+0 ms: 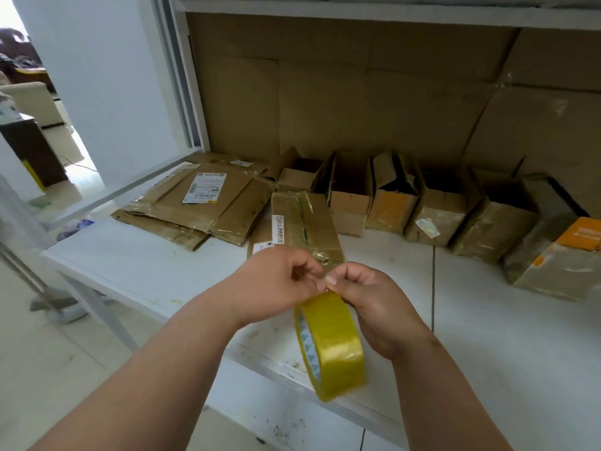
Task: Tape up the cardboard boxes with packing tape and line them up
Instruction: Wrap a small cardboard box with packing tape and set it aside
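Note:
A yellow roll of packing tape (330, 345) hangs in the air above the front edge of the white table (146, 262). My right hand (374, 304) holds the roll at its top. My left hand (279, 278) pinches at the tape's end right beside the right thumb. Just beyond my hands lies a closed cardboard box (302, 222) with a white label strip on its top. Behind it, several open cardboard boxes (393, 196) stand in a row along the cardboard backing, running off to the right.
A stack of flattened cardboard boxes (201, 200) with a shipping label lies at the table's back left. Cardboard sheets (357, 92) line the wall under a white shelf. A doorway (35, 109) opens at the left; floor lies below the table's left edge.

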A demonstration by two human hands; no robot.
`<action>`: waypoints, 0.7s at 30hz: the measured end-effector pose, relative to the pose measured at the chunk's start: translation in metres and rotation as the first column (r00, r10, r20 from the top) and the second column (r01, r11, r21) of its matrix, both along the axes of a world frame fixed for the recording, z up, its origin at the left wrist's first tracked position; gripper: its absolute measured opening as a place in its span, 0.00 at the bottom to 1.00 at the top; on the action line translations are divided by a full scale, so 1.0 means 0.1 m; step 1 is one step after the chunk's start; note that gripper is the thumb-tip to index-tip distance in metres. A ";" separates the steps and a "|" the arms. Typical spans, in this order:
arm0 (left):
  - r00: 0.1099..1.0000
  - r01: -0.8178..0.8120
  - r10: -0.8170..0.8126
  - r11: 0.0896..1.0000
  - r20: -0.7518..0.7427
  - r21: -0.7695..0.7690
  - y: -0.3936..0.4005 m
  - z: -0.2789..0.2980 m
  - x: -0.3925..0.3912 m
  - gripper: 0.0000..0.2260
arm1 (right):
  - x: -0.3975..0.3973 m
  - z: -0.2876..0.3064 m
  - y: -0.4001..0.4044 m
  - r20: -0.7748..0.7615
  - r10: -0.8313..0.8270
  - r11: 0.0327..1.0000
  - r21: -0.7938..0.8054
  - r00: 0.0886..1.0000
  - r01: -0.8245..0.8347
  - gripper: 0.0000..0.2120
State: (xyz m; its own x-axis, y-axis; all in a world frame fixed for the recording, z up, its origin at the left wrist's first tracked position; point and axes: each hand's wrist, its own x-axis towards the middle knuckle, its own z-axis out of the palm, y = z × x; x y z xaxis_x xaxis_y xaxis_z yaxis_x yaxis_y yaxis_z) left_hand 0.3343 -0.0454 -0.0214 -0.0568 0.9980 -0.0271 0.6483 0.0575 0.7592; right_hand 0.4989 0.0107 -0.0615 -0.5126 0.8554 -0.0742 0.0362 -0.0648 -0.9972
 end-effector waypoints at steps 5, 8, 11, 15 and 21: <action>0.975 -0.116 0.127 0.991 -0.180 0.069 -0.07 -0.02 0.05 0.05 | -0.05 0.08 -0.07 0.088 -0.087 0.993 0.082 0.992 0.079 0.06; 0.938 -0.124 0.151 0.987 -0.312 0.105 -0.08 0.02 0.10 0.05 | -0.05 0.10 -0.12 0.143 -0.155 0.982 0.129 0.978 0.136 0.06; 0.908 -0.149 0.195 0.977 -0.371 0.150 -0.10 0.01 0.14 0.05 | 0.04 0.11 -0.12 0.128 -0.260 0.956 0.175 0.957 0.236 0.05; 0.903 -0.329 0.359 0.931 -0.235 0.159 -0.16 -0.06 0.10 0.06 | 0.30 0.04 -0.11 0.096 -0.129 0.987 0.105 0.987 0.119 0.11; 0.838 -0.543 0.527 0.830 0.139 0.130 -0.22 -0.05 0.10 0.08 | 0.56 -0.17 -0.11 -0.078 0.293 0.954 -0.041 0.953 -0.297 0.30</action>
